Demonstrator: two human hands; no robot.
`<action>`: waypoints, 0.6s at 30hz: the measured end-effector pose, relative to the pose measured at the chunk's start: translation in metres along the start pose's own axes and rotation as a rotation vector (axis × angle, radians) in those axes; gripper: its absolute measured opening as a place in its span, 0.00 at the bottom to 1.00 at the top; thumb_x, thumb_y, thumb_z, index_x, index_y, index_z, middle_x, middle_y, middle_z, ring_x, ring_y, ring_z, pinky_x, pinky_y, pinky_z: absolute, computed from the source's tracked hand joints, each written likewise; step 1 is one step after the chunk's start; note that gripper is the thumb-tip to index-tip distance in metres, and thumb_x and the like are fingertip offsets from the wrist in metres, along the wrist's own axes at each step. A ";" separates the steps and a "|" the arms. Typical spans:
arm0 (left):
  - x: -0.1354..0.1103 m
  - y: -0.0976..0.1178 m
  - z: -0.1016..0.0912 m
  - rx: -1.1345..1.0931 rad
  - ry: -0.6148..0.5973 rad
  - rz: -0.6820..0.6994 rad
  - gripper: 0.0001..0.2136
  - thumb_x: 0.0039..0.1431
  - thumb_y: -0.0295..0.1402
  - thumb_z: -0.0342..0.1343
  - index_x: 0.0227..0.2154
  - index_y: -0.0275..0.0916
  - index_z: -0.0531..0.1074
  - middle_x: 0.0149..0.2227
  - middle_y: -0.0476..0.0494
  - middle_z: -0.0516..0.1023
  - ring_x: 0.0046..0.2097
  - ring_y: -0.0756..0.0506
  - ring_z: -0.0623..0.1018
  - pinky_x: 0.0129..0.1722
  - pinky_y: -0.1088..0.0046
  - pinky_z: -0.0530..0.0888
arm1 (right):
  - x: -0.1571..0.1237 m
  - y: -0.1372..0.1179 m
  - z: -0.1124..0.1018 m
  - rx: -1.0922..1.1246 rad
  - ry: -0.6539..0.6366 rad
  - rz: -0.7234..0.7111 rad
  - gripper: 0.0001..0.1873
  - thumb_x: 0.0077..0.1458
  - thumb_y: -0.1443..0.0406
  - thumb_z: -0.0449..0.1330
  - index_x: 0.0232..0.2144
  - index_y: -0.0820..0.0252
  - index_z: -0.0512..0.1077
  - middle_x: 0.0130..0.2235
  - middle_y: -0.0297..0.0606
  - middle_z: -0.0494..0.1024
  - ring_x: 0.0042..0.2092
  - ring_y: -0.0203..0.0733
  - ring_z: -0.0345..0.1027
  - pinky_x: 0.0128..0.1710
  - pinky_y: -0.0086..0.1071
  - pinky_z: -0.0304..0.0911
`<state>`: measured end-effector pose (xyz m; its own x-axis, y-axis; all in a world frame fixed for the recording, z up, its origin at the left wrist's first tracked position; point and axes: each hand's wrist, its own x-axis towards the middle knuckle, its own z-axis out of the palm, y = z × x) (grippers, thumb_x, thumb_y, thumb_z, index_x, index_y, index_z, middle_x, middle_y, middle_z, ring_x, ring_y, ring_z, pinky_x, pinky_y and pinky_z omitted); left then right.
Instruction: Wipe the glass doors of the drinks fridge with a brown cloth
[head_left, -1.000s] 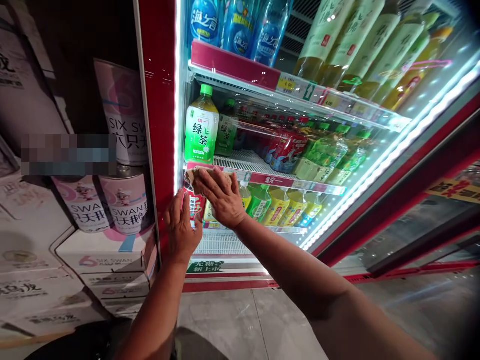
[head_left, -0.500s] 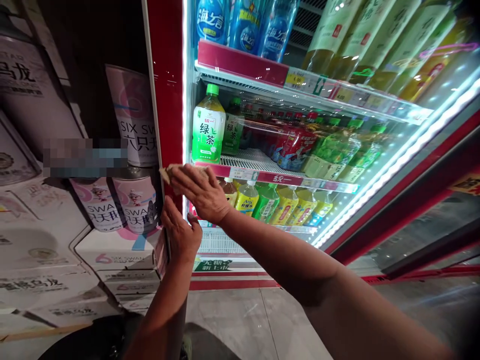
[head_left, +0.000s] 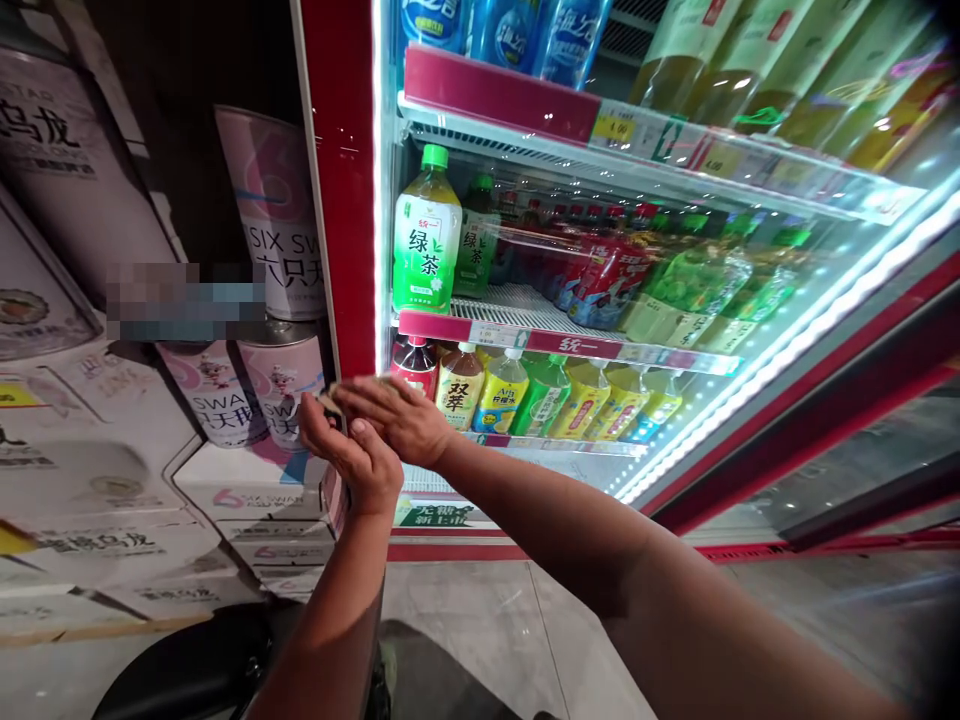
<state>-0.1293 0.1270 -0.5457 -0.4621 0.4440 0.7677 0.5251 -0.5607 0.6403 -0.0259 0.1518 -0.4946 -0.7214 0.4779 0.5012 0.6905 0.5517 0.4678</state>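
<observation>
My right hand (head_left: 399,418) lies with its fingers stretched to the left, over a crumpled beige-brown cloth (head_left: 328,397) that shows only at the fingertips. Most of the cloth is hidden under that hand. Just below and left of it is my left hand (head_left: 358,458), palm turned up, fingers slightly bent and thumb apart, with nothing visibly in it. Both hands are close together in front of the red frame (head_left: 349,240) of a lit drinks fridge. Whether the cloth touches the frame or the left hand, I cannot tell.
Bottles of green tea (head_left: 426,250) and other drinks stand on the fridge shelves (head_left: 502,95). Pink-and-white cans (head_left: 279,215) and stacked cartons (head_left: 247,480) crowd the left side. A black seat-like object (head_left: 187,665) is low at the left, over the grey tile floor (head_left: 480,620).
My right hand has come down along the fridge frame with the cloth. The left hand has turned more palm-up, and the two hands are now closer together. The view has shifted slightly.
</observation>
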 end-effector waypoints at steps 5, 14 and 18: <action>-0.007 -0.001 0.001 -0.072 -0.109 0.106 0.30 0.74 0.45 0.33 0.68 0.30 0.57 0.68 0.24 0.56 0.71 0.37 0.59 0.70 0.53 0.58 | -0.028 0.006 0.000 -0.033 0.050 0.050 0.29 0.71 0.66 0.47 0.71 0.48 0.55 0.73 0.24 0.57 0.75 0.37 0.43 0.76 0.49 0.38; -0.040 0.004 0.012 -0.015 -0.353 0.142 0.39 0.71 0.55 0.32 0.74 0.31 0.43 0.74 0.23 0.42 0.75 0.33 0.46 0.72 0.47 0.50 | -0.084 0.017 0.000 -0.041 0.105 0.000 0.25 0.72 0.65 0.47 0.68 0.52 0.62 0.70 0.27 0.63 0.74 0.32 0.46 0.77 0.43 0.23; -0.051 0.011 0.014 -0.020 -0.430 0.176 0.40 0.69 0.57 0.31 0.74 0.32 0.42 0.75 0.26 0.38 0.76 0.32 0.42 0.72 0.47 0.48 | -0.104 0.030 -0.013 -0.106 0.121 0.215 0.32 0.70 0.69 0.48 0.72 0.46 0.52 0.71 0.25 0.60 0.75 0.36 0.40 0.73 0.50 0.10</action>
<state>-0.0899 0.1082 -0.5772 -0.0270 0.5881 0.8083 0.5535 -0.6646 0.5020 0.0705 0.1099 -0.5230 -0.5505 0.4880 0.6774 0.8334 0.3691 0.4114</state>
